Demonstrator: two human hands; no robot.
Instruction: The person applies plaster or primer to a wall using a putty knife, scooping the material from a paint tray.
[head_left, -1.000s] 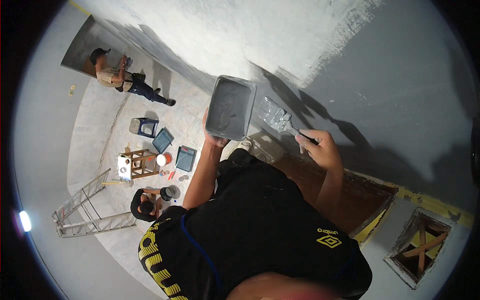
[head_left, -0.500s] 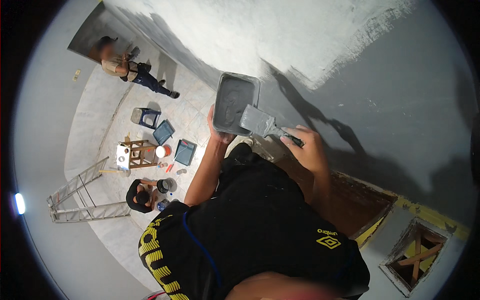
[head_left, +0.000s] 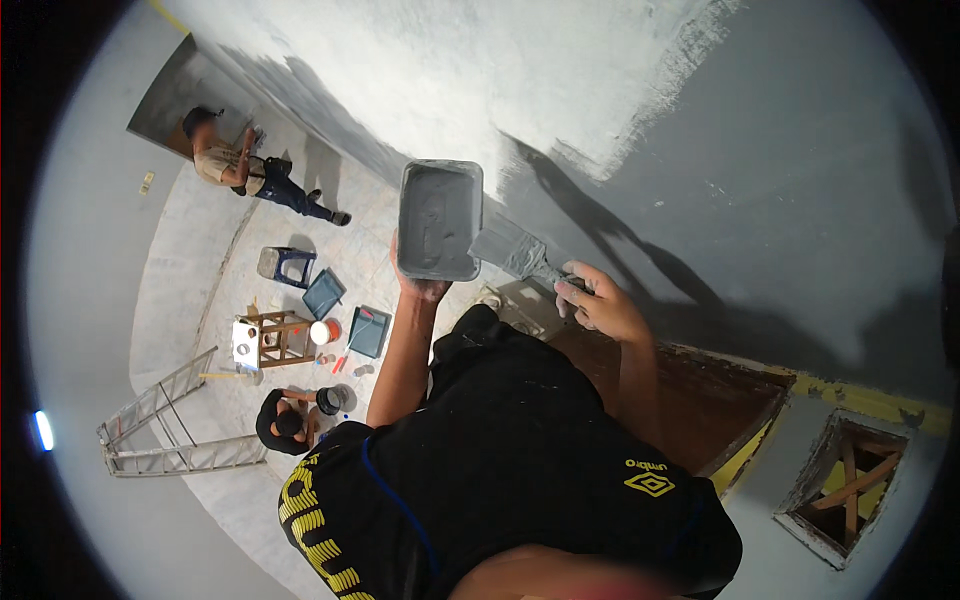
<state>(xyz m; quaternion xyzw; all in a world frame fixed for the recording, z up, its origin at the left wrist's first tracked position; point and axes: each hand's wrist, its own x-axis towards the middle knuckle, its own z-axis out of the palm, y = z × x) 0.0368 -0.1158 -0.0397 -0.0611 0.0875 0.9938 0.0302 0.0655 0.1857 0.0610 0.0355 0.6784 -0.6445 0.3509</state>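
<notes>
My left hand [head_left: 418,280] grips a grey rectangular paint tray [head_left: 440,215] from below and along its left side. Grey paint coats the tray's inside. In my right hand [head_left: 600,300] is a wide flat paintbrush [head_left: 515,250], held by its handle with the fingers closed round it. Grey paint covers the bristles, which point left and lie at the tray's lower right edge; I cannot tell if they touch it. Ahead of both hands rises a wall [head_left: 540,80], white in the upper part and grey to the right.
A person [head_left: 235,165] stands at the far left; another [head_left: 285,420] crouches by a black bucket [head_left: 330,400]. On the floor are a stool [head_left: 286,264], a wooden stand [head_left: 285,338], blue trays [head_left: 370,332] and a ladder [head_left: 180,455]. A framed opening [head_left: 845,485] is at right.
The brush has come out from over the tray to its right edge and turned, showing more paint on its bristles. The tray sits slightly farther left and lower in view.
</notes>
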